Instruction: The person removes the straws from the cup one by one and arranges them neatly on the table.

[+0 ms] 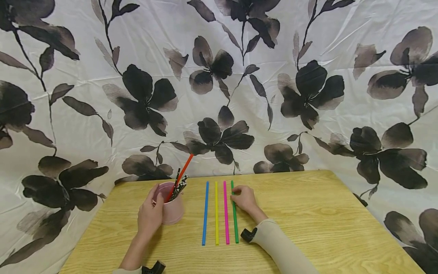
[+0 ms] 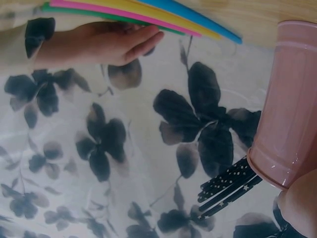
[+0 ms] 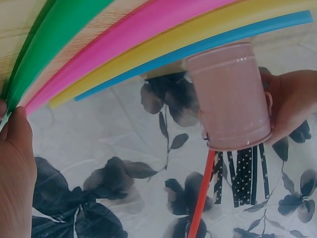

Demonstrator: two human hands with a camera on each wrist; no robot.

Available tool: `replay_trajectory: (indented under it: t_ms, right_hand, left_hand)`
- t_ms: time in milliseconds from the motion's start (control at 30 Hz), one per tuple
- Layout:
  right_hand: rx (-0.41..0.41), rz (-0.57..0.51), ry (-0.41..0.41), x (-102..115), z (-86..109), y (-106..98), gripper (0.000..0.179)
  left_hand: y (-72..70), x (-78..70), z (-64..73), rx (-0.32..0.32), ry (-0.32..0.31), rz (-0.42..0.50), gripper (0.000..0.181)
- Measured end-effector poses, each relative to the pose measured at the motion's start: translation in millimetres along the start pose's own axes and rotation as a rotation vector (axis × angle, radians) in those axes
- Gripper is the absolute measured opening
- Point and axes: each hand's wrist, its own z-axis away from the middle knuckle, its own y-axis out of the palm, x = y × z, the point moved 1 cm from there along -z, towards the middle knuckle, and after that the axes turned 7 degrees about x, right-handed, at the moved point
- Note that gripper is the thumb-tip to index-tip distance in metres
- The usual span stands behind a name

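Observation:
My left hand (image 1: 149,215) grips a pink metal cup (image 1: 172,213) by its near left side, thumb at the rim. One long red straw (image 1: 186,164) leans out of the cup beside several shorter black straws (image 3: 244,173) with white dots and stars. On the table, a blue straw (image 1: 205,213), a yellow straw (image 1: 216,217), a pink straw (image 1: 226,217) and a green straw (image 1: 235,224) lie roughly side by side, pointing away from me. With thumb and fingertips, my right hand (image 1: 244,198) pinches the green straw near its far end, as the right wrist view shows.
The light wood table (image 1: 301,213) ends at a back edge just beyond the straws. Behind it hangs a white cloth (image 1: 260,125) printed with dark flowers, which also drapes past both sides. Black wrist cameras (image 1: 248,234) sit at both cuffs.

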Motion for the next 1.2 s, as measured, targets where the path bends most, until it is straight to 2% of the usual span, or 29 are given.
replay_trajectory:
  t_ms: [833, 1067, 1200]
  right_hand:
    - [-0.039, -0.005, -0.016, -3.5, -0.4, 2.3, 0.018]
    - [-0.038, -0.076, 0.02, -1.2, 0.7, 0.8, 0.018]
    - [-0.044, -0.075, 0.031, 5.2, -0.2, -3.0, 0.021]
  left_hand:
    - [-0.8, -0.6, 0.8, 0.009, 0.016, 0.006, 0.044]
    - [-0.4, -0.5, 0.7, 0.0, 0.02, 0.011, 0.044]
    - [-0.2, -1.2, 0.6, -0.008, 0.023, 0.017, 0.044]
